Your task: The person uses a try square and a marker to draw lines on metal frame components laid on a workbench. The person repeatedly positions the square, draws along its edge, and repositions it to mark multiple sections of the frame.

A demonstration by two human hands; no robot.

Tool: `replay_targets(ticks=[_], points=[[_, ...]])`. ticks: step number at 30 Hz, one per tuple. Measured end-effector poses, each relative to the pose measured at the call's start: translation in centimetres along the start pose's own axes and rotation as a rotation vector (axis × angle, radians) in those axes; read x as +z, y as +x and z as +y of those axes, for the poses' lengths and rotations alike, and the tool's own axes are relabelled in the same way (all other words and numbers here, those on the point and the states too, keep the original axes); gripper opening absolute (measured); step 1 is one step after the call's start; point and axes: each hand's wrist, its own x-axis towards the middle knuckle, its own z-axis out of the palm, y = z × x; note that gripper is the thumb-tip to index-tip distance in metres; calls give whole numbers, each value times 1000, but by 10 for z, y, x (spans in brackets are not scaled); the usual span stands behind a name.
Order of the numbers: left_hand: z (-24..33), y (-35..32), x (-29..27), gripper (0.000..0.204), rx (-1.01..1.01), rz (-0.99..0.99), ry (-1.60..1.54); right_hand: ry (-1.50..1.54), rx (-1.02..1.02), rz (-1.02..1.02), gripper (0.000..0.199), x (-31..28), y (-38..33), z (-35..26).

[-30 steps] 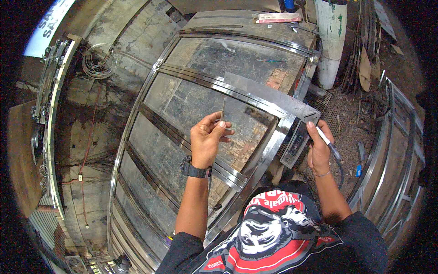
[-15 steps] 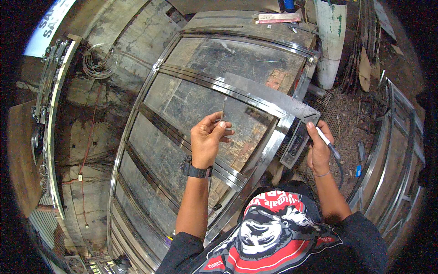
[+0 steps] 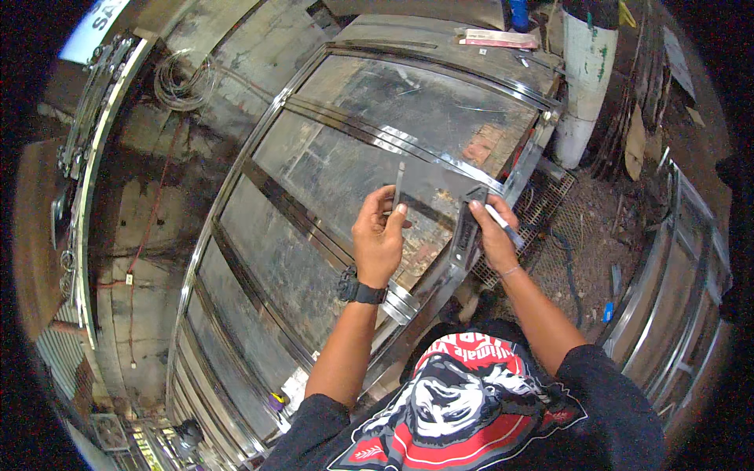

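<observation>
My left hand (image 3: 379, 239), with a dark watch on its wrist, pinches a thin grey stick (image 3: 400, 179) pointing up and away. In my right hand (image 3: 496, 237) is a try square (image 3: 466, 231) with a dark stock, its thin blade reaching left over the metal frame. A white pen-shaped stick (image 3: 503, 223) is also tucked in that hand's fingers. Below both hands lies a large frame of shiny metal tubes (image 3: 397, 140) on a worn, scuffed tabletop (image 3: 345, 169). Whether the square touches the frame, I cannot tell.
Wire is coiled (image 3: 184, 81) at the far left. A pink-and-white box (image 3: 499, 38) lies on the far end of the table, near a white post (image 3: 585, 78). Metal grating (image 3: 550, 208) and more metal framework (image 3: 675, 275) stand to the right.
My right hand has moved left toward my left hand, bringing the square with it and turning it. My left hand still holds the grey stick. The view has shifted slightly.
</observation>
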Motion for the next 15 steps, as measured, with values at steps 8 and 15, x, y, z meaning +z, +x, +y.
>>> replay_targets(ticks=[8,15], points=[[-24,-8,11,38,115,88,171,-73,185,-58,33,67,12,74],[-25,-1,8,26,119,67,242,-17,139,-78,24,69,37,154]])
